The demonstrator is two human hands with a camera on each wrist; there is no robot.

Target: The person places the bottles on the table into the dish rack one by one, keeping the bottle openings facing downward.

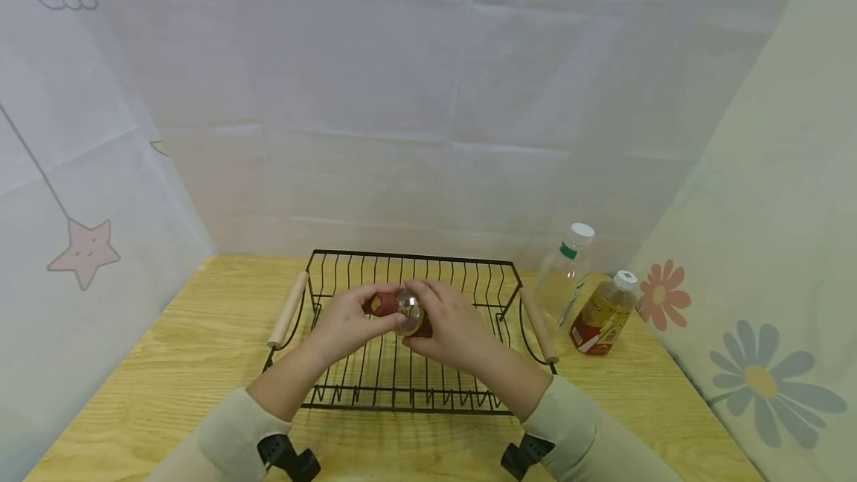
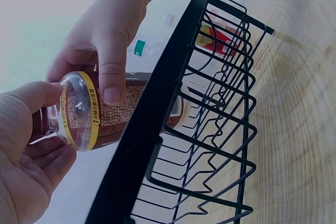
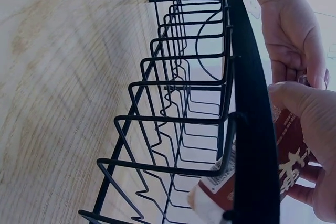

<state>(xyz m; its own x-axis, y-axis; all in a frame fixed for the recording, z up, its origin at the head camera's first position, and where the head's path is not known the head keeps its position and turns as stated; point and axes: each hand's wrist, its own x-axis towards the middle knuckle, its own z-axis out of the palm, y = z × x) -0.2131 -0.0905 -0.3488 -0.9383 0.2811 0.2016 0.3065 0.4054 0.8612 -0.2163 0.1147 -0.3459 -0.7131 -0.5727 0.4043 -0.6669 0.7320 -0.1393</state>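
Observation:
A plastic bottle [image 1: 411, 309] with a dark red cap, clear shoulder and brown-red wrapper lies tilted sideways over the black wire dish rack [image 1: 415, 411]. My left hand [image 1: 344, 324] pinches it at the cap and neck, thumb and fingers on opposite sides. The right hand [image 1: 458, 324] grips the bottle's body, its thumb along the label [image 2: 118, 106]. A yellow band [image 2: 92, 109] circles the shoulder in the left wrist view. From the right wrist, white lettering and a barcode show on the wrapper [image 3: 289, 156], partly hidden behind the rack's bar.
Wooden handles [image 1: 289, 311] run along both sides of the rack. To its right stand a clear white-capped bottle [image 1: 554, 288] and a bottle with a red and yellow label [image 1: 602, 318]. Printed cloth [image 1: 375, 95] hangs behind the wooden table [image 1: 194, 348].

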